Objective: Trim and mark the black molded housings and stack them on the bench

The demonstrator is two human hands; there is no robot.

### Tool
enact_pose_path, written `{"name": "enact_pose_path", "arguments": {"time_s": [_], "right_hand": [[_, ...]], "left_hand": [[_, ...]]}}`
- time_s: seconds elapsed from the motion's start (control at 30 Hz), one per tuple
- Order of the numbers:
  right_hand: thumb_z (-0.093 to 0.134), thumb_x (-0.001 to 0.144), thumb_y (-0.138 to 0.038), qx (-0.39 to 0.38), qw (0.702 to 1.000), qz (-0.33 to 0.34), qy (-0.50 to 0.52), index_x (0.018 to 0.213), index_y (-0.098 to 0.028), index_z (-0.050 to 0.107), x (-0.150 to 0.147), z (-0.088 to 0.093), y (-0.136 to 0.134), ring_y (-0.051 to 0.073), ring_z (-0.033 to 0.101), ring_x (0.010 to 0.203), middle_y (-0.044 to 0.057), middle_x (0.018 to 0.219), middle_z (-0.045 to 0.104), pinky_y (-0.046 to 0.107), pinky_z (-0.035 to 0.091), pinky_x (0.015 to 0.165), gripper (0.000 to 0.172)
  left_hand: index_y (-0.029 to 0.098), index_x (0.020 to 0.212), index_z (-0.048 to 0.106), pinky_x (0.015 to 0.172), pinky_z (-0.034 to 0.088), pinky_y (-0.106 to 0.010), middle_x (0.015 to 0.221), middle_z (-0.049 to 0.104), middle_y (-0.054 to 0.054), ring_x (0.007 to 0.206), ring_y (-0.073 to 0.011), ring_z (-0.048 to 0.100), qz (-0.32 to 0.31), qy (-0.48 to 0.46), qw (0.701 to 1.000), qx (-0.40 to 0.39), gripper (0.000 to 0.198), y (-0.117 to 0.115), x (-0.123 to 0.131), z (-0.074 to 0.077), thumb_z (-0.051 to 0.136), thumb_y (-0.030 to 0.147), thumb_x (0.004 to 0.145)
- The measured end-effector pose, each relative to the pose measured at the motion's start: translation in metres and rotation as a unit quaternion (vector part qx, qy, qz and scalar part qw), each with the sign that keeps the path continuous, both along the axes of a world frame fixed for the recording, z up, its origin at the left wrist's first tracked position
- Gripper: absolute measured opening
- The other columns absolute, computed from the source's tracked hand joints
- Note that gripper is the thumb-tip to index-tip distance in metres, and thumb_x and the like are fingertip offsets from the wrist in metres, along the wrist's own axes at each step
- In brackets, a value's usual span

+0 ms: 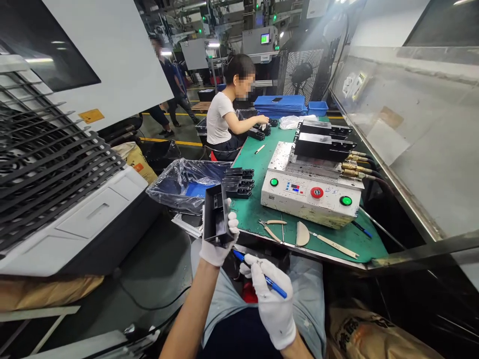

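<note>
My left hand (217, 252), in a white glove, grips a long black plastic housing (214, 212) whose hollow side faces me. My right hand (273, 294), gloved too, pinches a blue pen-like tool (275, 286); its tip points toward the housing but stays apart from it. What kind of tip it has I cannot make out. More black housings (239, 183) lie at the green table's left edge, just past my left hand. On the table near my lap are a pair of cutting pliers (271, 230), a rounded beige piece (302, 234) and a pale flat tool (335, 245).
A plastic-lined bin (179, 187) stands left of the green table (250, 214). A white machine (310, 194) with green and red buttons carries two black parts (324, 145). Further back a seated co-worker (228, 114) handles black parts beside stacked blue trays (280, 106).
</note>
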State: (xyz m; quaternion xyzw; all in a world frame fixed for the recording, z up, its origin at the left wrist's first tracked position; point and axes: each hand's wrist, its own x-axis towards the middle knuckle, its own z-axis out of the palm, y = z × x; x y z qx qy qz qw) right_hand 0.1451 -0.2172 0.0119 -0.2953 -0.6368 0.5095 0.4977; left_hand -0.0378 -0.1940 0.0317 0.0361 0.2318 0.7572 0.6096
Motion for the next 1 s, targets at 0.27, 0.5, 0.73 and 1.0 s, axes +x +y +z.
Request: {"name": "enact_pose_path", "arguments": {"time_s": [0.27, 0.5, 0.73, 1.0], "right_hand": [[0.059, 0.101, -0.017, 0.030, 0.999, 0.031, 0.015, 0.100, -0.019, 0.081, -0.008, 0.008, -0.001, 0.019, 0.077, 0.078, 0.007, 0.088, 0.080, 0.028, 0.064, 0.076, 0.022], [0.058, 0.099, -0.010, 0.084, 0.996, 0.020, 0.021, 0.110, -0.020, 0.079, -0.007, 0.017, -0.001, 0.019, 0.078, 0.088, 0.008, 0.097, 0.081, 0.027, 0.063, 0.080, 0.026], [0.058, 0.096, -0.007, 0.133, 0.990, 0.038, 0.030, 0.112, -0.022, 0.077, -0.017, 0.027, -0.005, 0.020, 0.078, 0.087, 0.007, 0.096, 0.081, 0.030, 0.064, 0.079, 0.029], [0.063, 0.096, -0.012, 0.083, 0.996, 0.022, 0.017, 0.107, -0.022, 0.079, -0.003, 0.029, 0.002, 0.020, 0.078, 0.082, 0.006, 0.094, 0.081, 0.029, 0.065, 0.075, 0.022]], "left_hand": [[0.025, 0.141, 0.058, 0.055, 0.047, -0.011, 0.085, 0.045, 0.000, 0.062, -0.0049, 0.044, 0.018, -0.065, 0.996, 0.065, 0.040, -0.001, 0.011, -0.001, 0.051, 0.033, 0.102], [0.025, 0.137, 0.057, 0.054, 0.043, -0.012, 0.086, 0.041, 0.001, 0.062, -0.0043, 0.043, 0.027, -0.086, 0.991, 0.103, 0.037, -0.001, 0.011, -0.008, 0.056, 0.028, 0.101], [0.018, 0.142, 0.052, 0.054, 0.046, -0.012, 0.085, 0.044, 0.001, 0.061, -0.0045, 0.046, 0.016, -0.101, 0.987, 0.124, 0.041, -0.002, 0.014, -0.007, 0.049, 0.030, 0.102], [0.015, 0.142, 0.053, 0.046, 0.040, -0.007, 0.078, 0.044, 0.004, 0.053, -0.0013, 0.044, 0.009, -0.122, 0.987, 0.107, 0.041, -0.007, 0.016, 0.001, 0.050, 0.028, 0.103]]}}
